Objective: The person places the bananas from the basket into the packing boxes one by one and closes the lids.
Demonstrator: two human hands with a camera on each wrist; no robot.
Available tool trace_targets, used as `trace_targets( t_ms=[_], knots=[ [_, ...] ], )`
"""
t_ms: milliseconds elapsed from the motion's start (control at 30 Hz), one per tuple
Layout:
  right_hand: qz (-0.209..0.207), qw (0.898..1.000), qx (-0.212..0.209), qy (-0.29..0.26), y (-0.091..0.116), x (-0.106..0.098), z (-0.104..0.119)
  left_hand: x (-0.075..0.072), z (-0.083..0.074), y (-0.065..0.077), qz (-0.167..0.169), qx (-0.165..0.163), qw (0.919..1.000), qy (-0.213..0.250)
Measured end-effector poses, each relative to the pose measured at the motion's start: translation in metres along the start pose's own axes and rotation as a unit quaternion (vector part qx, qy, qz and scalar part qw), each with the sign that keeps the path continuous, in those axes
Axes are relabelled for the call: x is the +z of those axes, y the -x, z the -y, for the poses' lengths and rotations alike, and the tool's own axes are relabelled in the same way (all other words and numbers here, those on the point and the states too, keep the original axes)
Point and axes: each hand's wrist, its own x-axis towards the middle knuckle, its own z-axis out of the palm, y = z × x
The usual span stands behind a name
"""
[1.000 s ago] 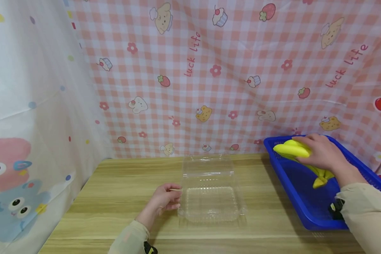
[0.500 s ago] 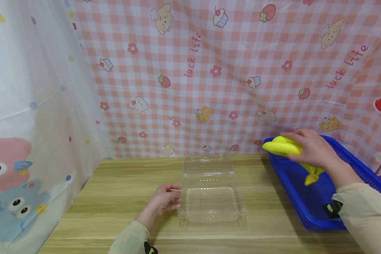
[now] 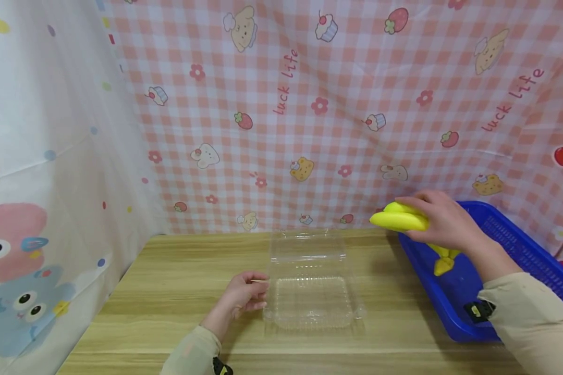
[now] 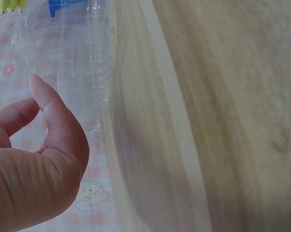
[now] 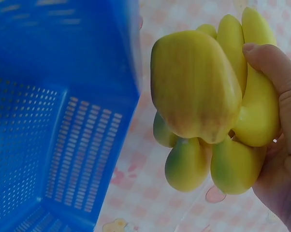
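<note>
My right hand (image 3: pixel 450 219) grips a bunch of yellow bananas (image 3: pixel 399 221), raised over the back left corner of a blue basket (image 3: pixel 429 284). Their tips point left, and the brownish stem end hangs below the palm. In the right wrist view, the thumb lies along the bananas (image 5: pixel 254 106), beside the basket (image 5: pixel 92 58). A clear plastic clamshell container (image 3: pixel 311 304) lies with its lid laid back on the table. At its left edge, my left hand (image 3: pixel 244 294) pinches the rim between thumb and finger; the left wrist view shows those fingertips meeting at the container (image 4: pixel 78 58).
The wood-grain table (image 3: pixel 169 297) reaches back to a pink checked cloth (image 3: pixel 262 135) hung behind it. A white patterned curtain (image 3: pixel 75 172) hangs on the left. The basket's raised, perforated wall stands at the table's right side.
My right hand has carried the bananas leftward, from above the basket's inside to past its left rim. The left hand and the container have stayed in place.
</note>
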Motion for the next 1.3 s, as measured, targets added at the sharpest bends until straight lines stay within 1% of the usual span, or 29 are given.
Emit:
trace_targets(
  t_ms=[300,533,700,933,1033,1167,1300],
  knots=[
    [-0.024,0.998,-0.050,-0.010,-0.011,0.009,0.020,0.000,0.000,-0.002,0.001,0.000,1.0000,0.007],
    [-0.033,0.996,-0.077,-0.024,-0.020,0.018,0.036,0.000,0.000,-0.002,0.001,-0.001,1.0000,0.004],
    [-0.034,0.995,-0.088,-0.041,-0.025,0.025,0.046,0.000,0.000,-0.002,0.000,-0.001,1.0000,0.004],
    [-0.032,0.991,-0.117,-0.056,-0.031,0.037,0.059,0.000,0.000,-0.003,-0.003,-0.001,1.0000,0.006],
    [-0.033,0.990,-0.122,-0.065,-0.034,0.043,0.065,0.000,0.000,-0.004,-0.005,-0.001,1.0000,0.008],
    [-0.026,0.989,-0.128,-0.070,-0.038,0.052,0.074,0.000,0.000,-0.004,-0.005,-0.001,0.9999,0.010],
    [-0.020,0.986,-0.146,-0.078,-0.042,0.061,0.083,0.000,0.000,-0.004,-0.003,-0.001,1.0000,0.008]
  ],
)
